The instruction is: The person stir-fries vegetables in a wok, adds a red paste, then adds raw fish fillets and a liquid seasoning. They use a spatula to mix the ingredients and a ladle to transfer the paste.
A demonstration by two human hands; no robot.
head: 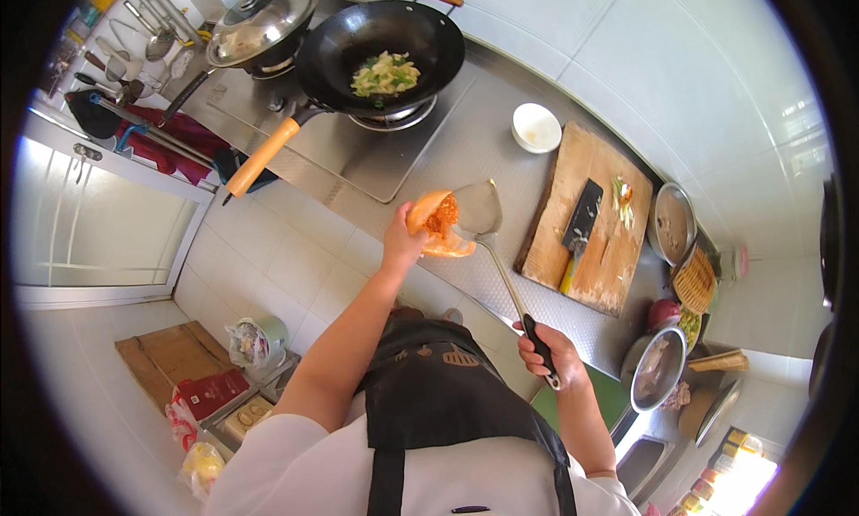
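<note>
My left hand (401, 244) grips an orange bowl (456, 250), tilted on its side with its opening to the right. Inside it is an orange-red, crumbly food (442, 215) that I cannot name for certain. My right hand (551, 356) is closed around the black handle of a metal wok spatula (507, 274). The spatula's broad blade (479, 208) lies at the bowl's mouth, over the steel counter's front part. Farther off, a black wok (436, 59) with a wooden handle sits on a gas burner and holds chopped pale and green vegetables (386, 74).
A white bowl (536, 128) stands beside a wooden chopping board (543, 247), which carries a cleaver (582, 214) and vegetable scraps (624, 204). Metal bowls (673, 224) line the right side. A lidded pan (258, 29) is left of the wok, whose handle (263, 157) juts past the counter edge.
</note>
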